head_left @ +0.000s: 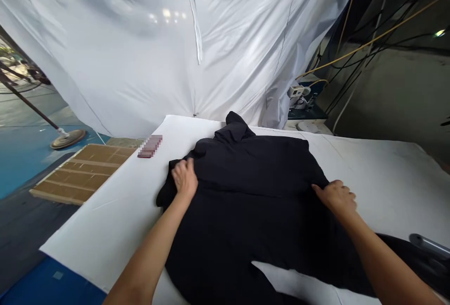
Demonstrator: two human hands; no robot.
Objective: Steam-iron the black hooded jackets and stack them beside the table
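A black garment [246, 211] lies spread over the white table, its upper part bunched at the far side. Below, the cloth divides into two parts, with white tabletop showing between them. My left hand [185, 177] grips the cloth at the garment's left side, fingers curled over a folded edge. On the opposite side, my right hand [338, 197] pinches the edge, thumb on top of the fabric and fingers bent. Whether the garment is trousers or a top I cannot tell.
The white table [116, 206] carries a blurred dark-red packet [150, 146] at left and a grey-handled object [429, 245] at right. A white sheet [140, 61] hangs behind. A flat cardboard box [82, 173] lies left; a sewing machine [300, 96] stands back right.
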